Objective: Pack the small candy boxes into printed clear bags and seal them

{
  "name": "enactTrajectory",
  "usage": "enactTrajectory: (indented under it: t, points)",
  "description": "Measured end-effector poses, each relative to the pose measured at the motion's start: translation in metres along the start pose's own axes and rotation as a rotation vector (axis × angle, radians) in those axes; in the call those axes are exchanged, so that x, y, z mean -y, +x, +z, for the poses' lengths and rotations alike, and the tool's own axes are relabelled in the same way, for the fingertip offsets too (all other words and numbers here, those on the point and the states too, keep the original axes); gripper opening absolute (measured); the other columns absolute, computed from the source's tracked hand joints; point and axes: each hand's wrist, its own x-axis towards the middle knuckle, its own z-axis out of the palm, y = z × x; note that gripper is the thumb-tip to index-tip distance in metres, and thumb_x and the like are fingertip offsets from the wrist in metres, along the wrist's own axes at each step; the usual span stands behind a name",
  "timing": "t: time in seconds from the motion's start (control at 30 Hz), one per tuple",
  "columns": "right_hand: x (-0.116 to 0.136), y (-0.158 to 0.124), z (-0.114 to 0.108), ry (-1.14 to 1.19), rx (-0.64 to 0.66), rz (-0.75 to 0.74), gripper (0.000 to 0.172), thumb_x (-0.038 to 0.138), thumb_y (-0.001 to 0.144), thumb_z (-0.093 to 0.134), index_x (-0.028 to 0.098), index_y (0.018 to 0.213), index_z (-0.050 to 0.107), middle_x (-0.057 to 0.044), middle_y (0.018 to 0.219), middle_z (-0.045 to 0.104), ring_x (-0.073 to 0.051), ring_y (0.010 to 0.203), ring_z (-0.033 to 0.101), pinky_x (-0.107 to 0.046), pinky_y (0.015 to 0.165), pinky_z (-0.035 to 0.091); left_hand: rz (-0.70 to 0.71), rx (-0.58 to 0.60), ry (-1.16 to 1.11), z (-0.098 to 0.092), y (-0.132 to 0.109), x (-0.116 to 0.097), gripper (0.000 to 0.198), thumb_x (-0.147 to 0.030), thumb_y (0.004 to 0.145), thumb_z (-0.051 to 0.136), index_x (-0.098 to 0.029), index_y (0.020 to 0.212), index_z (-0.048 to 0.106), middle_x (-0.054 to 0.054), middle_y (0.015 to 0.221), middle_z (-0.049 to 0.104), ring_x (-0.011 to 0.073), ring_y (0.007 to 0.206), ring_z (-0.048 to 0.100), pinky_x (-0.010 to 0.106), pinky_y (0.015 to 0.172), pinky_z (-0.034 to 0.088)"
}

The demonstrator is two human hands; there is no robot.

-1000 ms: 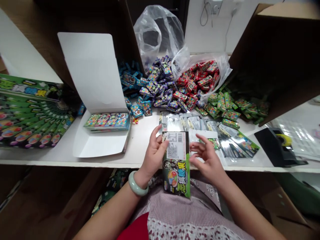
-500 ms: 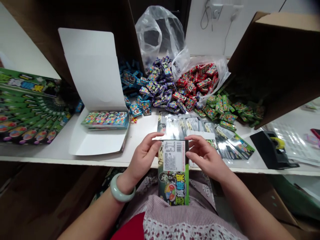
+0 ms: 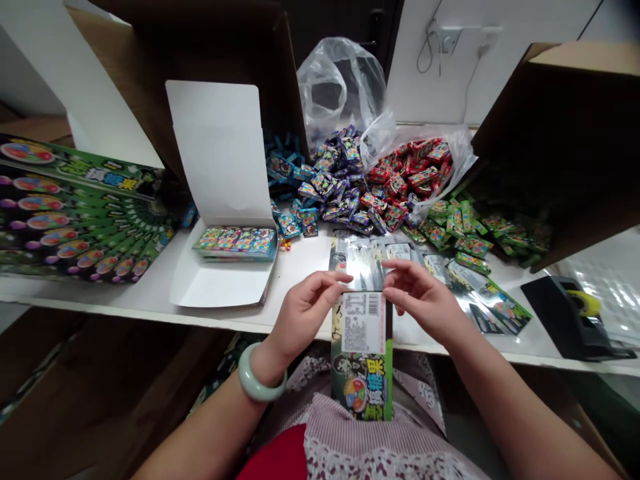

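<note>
A green and black printed packet (image 3: 363, 353) with a white label stands upright over my lap at the table's front edge. My left hand (image 3: 304, 313) pinches its top left corner, and a pale green bangle sits on that wrist. My right hand (image 3: 420, 297) pinches its top right corner with the fingers curled. Just beyond the hands lie several flat empty packets (image 3: 400, 250) fanned out on the white table (image 3: 150, 293).
An open white carton (image 3: 225, 200) holds a row of small candy boxes. Behind it lie heaps of blue, purple, red and green candy boxes, some in plastic bags. Green display boxes (image 3: 75, 220) stack at left, cardboard boxes stand behind and right, a black tape dispenser (image 3: 575, 317) sits at right.
The packet has sunk from table height towards my lap. My right hand, apart from it before, closed onto its top edge. The camera view has shifted a little to the left.
</note>
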Motion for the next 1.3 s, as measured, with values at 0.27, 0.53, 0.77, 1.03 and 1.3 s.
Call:
enactTrajectory:
  t: [0.27, 0.53, 0.77, 1.03, 1.3]
  points:
    - [0.015, -0.003, -0.003, -0.247, 0.116, -0.144, 0.01, 0.032, 0.084, 0.064, 0.022, 0.085, 0.061, -0.005, 0.092, 0.061, -0.018, 0.089, 0.058, -0.029, 0.066, 0.048, -0.001, 0.028, -0.095, -0.001, 0.006, -0.008, 0.008, -0.025, 0.08, 0.067, -0.017, 0.08, 0.068, 0.006, 0.084, 0.069, 0.0169, 0.082, 0.064, 0.027, 0.073, 0.052]
    - [0.029, 0.016, 0.003, -0.117, 0.191, 0.038, 0.015, 0.032, 0.081, 0.065, 0.019, 0.075, 0.06, 0.001, 0.069, 0.059, -0.011, 0.061, 0.052, -0.025, 0.056, 0.042, -0.082, -0.031, -0.116, 0.004, 0.014, -0.012, 0.01, -0.023, 0.073, 0.07, -0.016, 0.072, 0.063, 0.001, 0.071, 0.061, 0.0118, 0.065, 0.054, 0.023, 0.06, 0.044]
    - [0.027, -0.007, -0.001, -0.334, 0.219, -0.199, 0.009, 0.029, 0.088, 0.061, 0.022, 0.091, 0.063, -0.006, 0.094, 0.064, -0.018, 0.086, 0.06, -0.031, 0.072, 0.049, 0.084, 0.2, -0.083, -0.015, 0.0, -0.002, 0.009, -0.021, 0.087, 0.06, -0.017, 0.08, 0.065, 0.006, 0.088, 0.064, 0.0167, 0.086, 0.06, 0.029, 0.078, 0.047]
    - [0.008, -0.021, 0.013, -0.383, 0.022, -0.361, 0.006, 0.016, 0.089, 0.057, 0.022, 0.09, 0.06, -0.004, 0.091, 0.061, -0.016, 0.089, 0.058, -0.031, 0.072, 0.049, 0.109, 0.134, -0.064, -0.004, -0.006, 0.01, 0.006, -0.018, 0.085, 0.063, -0.018, 0.091, 0.063, 0.004, 0.089, 0.061, 0.0149, 0.085, 0.06, 0.026, 0.075, 0.049]
    - [-0.001, -0.018, 0.027, -0.167, -0.072, -0.271, 0.003, 0.019, 0.087, 0.057, 0.021, 0.089, 0.059, -0.003, 0.089, 0.058, -0.014, 0.084, 0.058, -0.029, 0.071, 0.049, 0.115, 0.121, 0.043, -0.005, -0.002, 0.012, 0.003, -0.017, 0.088, 0.06, -0.02, 0.088, 0.062, 0.003, 0.089, 0.061, 0.0141, 0.086, 0.059, 0.022, 0.075, 0.049]
